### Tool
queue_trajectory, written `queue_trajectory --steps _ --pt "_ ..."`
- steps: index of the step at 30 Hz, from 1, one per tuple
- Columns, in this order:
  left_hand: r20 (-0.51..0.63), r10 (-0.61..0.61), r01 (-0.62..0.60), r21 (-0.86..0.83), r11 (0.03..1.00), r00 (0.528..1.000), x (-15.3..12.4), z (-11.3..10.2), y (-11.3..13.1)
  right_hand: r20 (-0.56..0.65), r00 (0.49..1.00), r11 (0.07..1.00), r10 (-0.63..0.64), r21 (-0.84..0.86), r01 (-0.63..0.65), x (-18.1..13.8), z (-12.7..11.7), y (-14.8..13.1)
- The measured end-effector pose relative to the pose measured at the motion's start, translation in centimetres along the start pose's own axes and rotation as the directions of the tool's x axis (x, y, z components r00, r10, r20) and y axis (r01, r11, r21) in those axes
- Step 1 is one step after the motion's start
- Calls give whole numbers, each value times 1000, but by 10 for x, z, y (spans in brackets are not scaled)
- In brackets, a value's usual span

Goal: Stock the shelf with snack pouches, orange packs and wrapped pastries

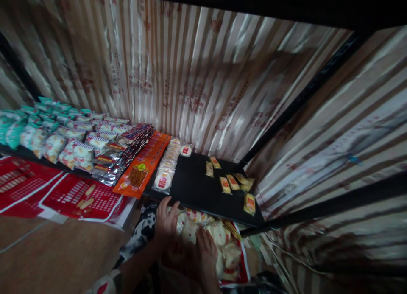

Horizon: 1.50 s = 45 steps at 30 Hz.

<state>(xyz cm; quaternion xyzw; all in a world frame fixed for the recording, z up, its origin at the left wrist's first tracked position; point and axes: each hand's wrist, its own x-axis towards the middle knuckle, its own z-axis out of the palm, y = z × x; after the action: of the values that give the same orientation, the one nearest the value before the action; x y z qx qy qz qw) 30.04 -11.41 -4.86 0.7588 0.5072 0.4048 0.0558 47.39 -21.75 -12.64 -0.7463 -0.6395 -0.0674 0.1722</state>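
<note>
1. Left hand: palm down, fingers stretched over the heap of round white cakes in clear wrappers, just below the front edge of the black shelf board. Whether the fingers close on a packet cannot be told.
2. Right hand: beside the left hand but apart from it, with its fingers dipped into the same heap. Blur hides its grip as well.
3. The heap lies loose in a red-edged open bag below the shelf. It sits directly under both hands, probably so that the packets are within easy reach of the board.
4. Shelf row of red-labelled round white cakes: the cakes overlap like tiles from front to back, probably so that each label shows and the row stays narrow.
5. Small yellow packets: these lie singly on the bare right part of the board, apart from one another and in no evident order.
6. To the left are flat orange packets, silver-and-red packets, white-and-red packets and teal packets. Each kind keeps its own band and touches its neighbour, which appears to sort them by type.
7. Striped shiny cloth: it hangs behind and beside the shelf as a backing.
</note>
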Motion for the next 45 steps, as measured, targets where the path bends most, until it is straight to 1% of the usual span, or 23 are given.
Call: queue_trajectory --steps 1,2,4,6,9,12,15,18,20,21,22,23,25,26,27,29,31,33,35,38,41,43,45 --pt "-49 9 -8 20 1000 999 12 -4 -2 4 1000 1000 -9 -6 9 0 0 1" --pt "-69 12 -9 46 999 998 24 -7 -5 10 1000 1000 -13 -12 13 0 1 1" --pt "-69 -26 34 107 994 997 46 -9 -15 19 1000 1000 -15 -21 15 0 1 1" --pt "-39 -64 70 151 986 997 62 -8 -27 15 1000 1000 -14 -27 15 2 2 2" --pt "28 -76 69 182 981 997 74 -8 -41 0 1000 1000 -14 -23 14 3 3 2" --pt "57 -66 54 185 981 996 77 -12 -44 7 1000 1000 5 -8 -5 4 1 0" --pt "64 -39 30 140 990 997 75 -21 -35 43 998 999 35 3 -35 6 -5 -5" --pt "124 39 -37 -20 999 992 60 -25 -18 86 995 998 58 13 -59 9 -12 -12" --pt "209 69 -38 -149 988 976 39 -24 -4 125 990 997 67 25 -71 10 -17 -17" --pt "263 57 -6 -193 981 963 26 -22 3 141 988 997 71 32 -76 10 -19 -20" --pt "337 37 39 -217 975 941 13 -19 9 154 985 996 75 39 -82 10 -22 -23" --pt "418 1 92 -203 975 908 0 -16 15 164 983 995 80 47 -89 10 -24 -25" --pt "540 -124 197 -78 977 832 -21 -8 25 181 980 993 83 64 -96 9 -28 -29" --pt "588 -165 223 -26 975 792 -29 -5 28 188 979 993 81 73 -96 9 -30 -30" --pt "618 -205 249 16 968 759 -34 -2 31 192 978 992 81 80 -98 9 -31 -31" --pt "648 -282 337 41 941 708 -37 2 36 192 978 991 78 96 -98 8 -32 -31" --pt "650 -360 446 36 894 669 -35 4 39 182 980 989 74 109 -95 8 -32 -30" --pt "648 -409 511 36 859 642 -31 5 41 171 983 989 62 125 -84 8 -32 -30" --pt "646 -415 515 40 857 641 -28 4 44 152 987 986 50 148 -73 7 -32 -30" --pt "633 -429 526 40 849 645 -24 2 47 92 995 977 33 209 -51 6 -33 -31" --pt "606 -447 539 34 841 658 -21 -1 52 30 999 946 12 322 -21 5 -33 -32" --pt "586 -442 535 17 845 679 -17 -5 55 7 1000 897 22 442 -23 6 -34 -32" --pt "563 -415 518 -28 855 715 -15 -9 58 21 994 807 105 582 -98 8 -39 -33"
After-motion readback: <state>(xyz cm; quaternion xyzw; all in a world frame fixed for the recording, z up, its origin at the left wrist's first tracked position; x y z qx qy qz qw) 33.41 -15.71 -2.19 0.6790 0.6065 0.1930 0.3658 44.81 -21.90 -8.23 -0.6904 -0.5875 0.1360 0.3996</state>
